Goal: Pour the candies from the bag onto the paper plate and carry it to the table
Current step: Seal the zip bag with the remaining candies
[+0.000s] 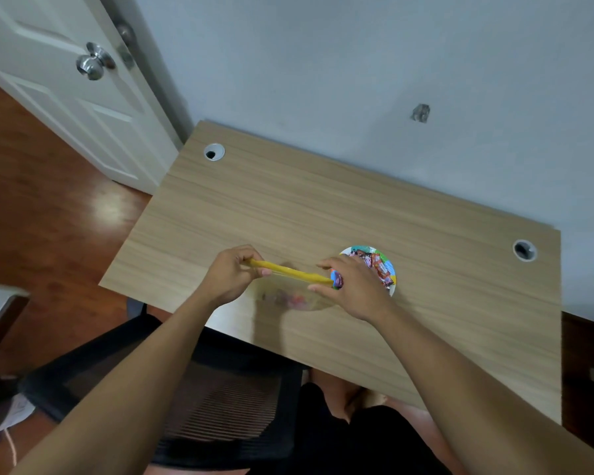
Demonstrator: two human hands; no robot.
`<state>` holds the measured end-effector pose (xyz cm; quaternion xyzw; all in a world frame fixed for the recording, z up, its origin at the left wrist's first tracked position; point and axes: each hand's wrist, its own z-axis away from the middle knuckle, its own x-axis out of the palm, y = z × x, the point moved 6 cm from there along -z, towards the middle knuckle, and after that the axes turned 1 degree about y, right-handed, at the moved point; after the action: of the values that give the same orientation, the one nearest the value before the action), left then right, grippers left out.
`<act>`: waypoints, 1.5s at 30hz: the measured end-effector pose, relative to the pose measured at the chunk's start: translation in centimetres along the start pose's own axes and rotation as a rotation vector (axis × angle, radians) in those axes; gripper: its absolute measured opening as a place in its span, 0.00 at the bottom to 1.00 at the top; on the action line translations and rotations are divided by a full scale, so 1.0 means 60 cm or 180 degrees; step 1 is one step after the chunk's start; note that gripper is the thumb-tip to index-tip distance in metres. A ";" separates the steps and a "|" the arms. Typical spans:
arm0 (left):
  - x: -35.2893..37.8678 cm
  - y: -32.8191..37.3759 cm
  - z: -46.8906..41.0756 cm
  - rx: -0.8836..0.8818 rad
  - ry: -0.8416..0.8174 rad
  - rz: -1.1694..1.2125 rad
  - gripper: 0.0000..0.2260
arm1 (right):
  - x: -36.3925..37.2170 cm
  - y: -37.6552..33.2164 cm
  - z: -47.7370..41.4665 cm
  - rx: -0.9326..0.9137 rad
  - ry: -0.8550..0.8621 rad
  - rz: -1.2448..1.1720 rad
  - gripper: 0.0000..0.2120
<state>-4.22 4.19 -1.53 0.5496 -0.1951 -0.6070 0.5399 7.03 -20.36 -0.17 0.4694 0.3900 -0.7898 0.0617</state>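
A clear plastic bag [288, 296] with a yellow zip strip along its top hangs over the wooden desk [426, 320], stretched between both hands. My left hand [230, 275] pinches the strip's left end, and my right hand [354, 286] pinches its right end. A few candies show blurred through the bag's lower part. Just behind my right hand lies a small colourful paper plate [393, 281] with several wrapped candies [374, 264] on it; my hand hides the plate's near left part.
The desk stands against a pale wall and has a cable hole at its back left [214, 152] and one at the right [524, 250]. A black mesh chair [203, 399] is tucked at the desk's near left. A white door [66, 80] stands open at the left.
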 end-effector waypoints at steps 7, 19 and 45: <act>0.040 0.041 0.001 0.0281 -0.0209 0.0210 0.05 | 0.012 -0.061 -0.031 -0.0385 -0.0117 -0.0073 0.17; 0.051 0.048 0.020 0.0347 -0.0409 0.0253 0.04 | 0.016 -0.055 -0.025 -0.0410 -0.0107 -0.0350 0.07; 0.030 0.063 0.034 0.0647 0.0367 -0.0321 0.07 | -0.002 -0.059 -0.024 -0.0138 -0.0169 -0.0450 0.14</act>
<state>-4.00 0.64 1.41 0.6446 -0.1963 -0.5778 0.4605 6.44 -16.95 1.54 0.4182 0.4373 -0.7957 0.0262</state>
